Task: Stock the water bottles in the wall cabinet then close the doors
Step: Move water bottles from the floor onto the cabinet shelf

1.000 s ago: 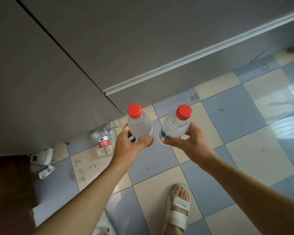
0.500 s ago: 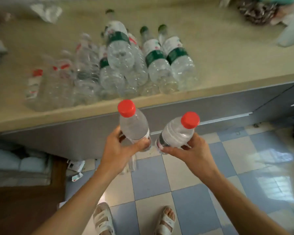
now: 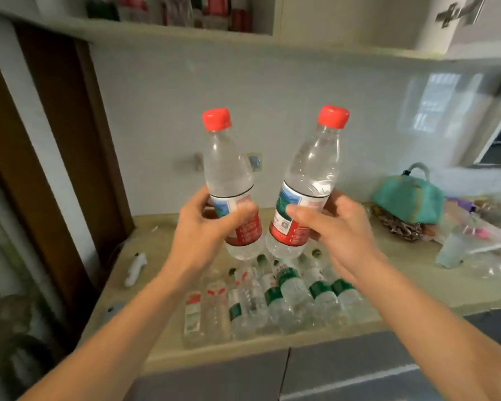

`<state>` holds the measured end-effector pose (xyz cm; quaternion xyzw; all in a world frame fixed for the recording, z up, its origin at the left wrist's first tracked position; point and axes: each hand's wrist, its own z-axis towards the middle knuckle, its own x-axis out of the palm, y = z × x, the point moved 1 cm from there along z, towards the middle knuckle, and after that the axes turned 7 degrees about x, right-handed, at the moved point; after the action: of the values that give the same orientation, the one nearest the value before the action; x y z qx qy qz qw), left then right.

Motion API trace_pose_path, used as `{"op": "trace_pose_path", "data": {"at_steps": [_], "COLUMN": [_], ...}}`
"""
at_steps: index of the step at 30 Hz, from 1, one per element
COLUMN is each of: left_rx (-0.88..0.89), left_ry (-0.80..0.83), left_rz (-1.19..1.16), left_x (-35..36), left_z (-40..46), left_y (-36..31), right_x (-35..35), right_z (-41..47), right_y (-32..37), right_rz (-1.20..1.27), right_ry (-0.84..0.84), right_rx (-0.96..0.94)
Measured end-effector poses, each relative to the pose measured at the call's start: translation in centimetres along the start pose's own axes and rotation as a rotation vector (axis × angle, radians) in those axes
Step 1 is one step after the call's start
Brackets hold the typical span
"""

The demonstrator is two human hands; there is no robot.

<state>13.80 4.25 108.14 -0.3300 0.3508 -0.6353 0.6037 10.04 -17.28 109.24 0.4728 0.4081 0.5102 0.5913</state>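
Observation:
My left hand grips a clear water bottle with a red cap around its red label, held upright in front of the wall. My right hand grips a second red-capped bottle, tilted slightly to the right. Both are raised above the counter. Below them several more bottles with red or green labels lie in a row on the counter. The open wall cabinet runs along the top edge, with bottles standing on its shelf.
A teal bag and a plastic cup sit on the counter at the right. A brown door frame stands at the left. Grey base cabinet doors are below the counter edge. A small white object lies at the counter's left.
The view has swung up from the floor, past the counter, to the wall and cabinet. Both hands have raised their bottles from low and tipped forward to upright at chest height.

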Motion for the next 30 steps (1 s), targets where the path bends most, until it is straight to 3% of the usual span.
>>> {"op": "trace_pose_path", "data": {"at_steps": [7,15,26,30], "left_rx": [0.138,0.222,0.197,0.227], "left_ry": [-0.065,-0.161,-0.367,-0.374], "left_rz": [-0.016,0.081,0.282,0.357], "left_x": [-4.6,-5.3,-7.1,-8.3], "left_z": [11.2,22.1,32.9,38.1], "left_y": [-10.4,-18.1,-18.4,-17.4], "right_x": [5.4,6.4,7.1,8.7], "right_z": [5.8,15.4,28.7,33.0], "right_y": [13.0,23.7,25.9,26.3], "right_rz": [0.066,0.070,0.064,0.048], "right_ry": [-0.044,-0.064,0.027,0.036], "right_rx": [-0.146,-0.283,-0.318,-0.308]}}
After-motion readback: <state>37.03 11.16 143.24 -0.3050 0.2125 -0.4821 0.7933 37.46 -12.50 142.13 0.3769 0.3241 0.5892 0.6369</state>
